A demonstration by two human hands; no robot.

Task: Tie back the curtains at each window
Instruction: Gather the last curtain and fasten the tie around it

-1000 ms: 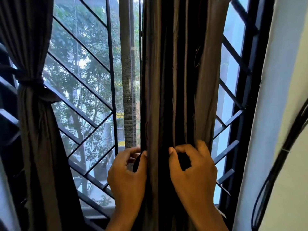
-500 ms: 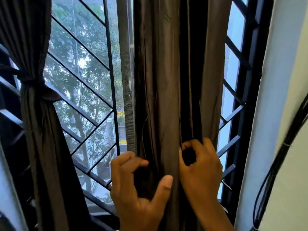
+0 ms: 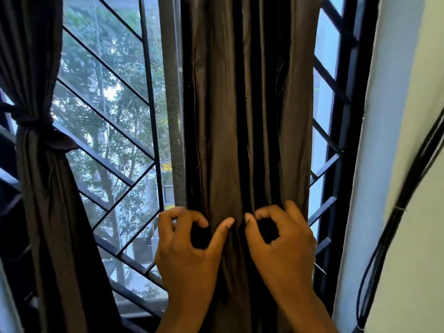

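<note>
Window grille (image 3: 113, 131) behind; left hand (image 3: 187, 251) & right hand (image 3: 281, 246) both curled round the gathered curtain (image 3: 247, 121), thumbs nearly meeting. Slick fabric imo, folds could slip out b4 tying.

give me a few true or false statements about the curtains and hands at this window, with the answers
1. The left curtain is already cinched with a tie. True.
2. The right curtain is also tied back. False: it hangs gathered but no tie shows around it.
3. Both hands are on the right curtain. True: the left hand and right hand grip its folds with curled fingers.
4. The right hand rests on the window grille. False: it holds the curtain.
5. Black cables run along the wall on the right. True.
</note>
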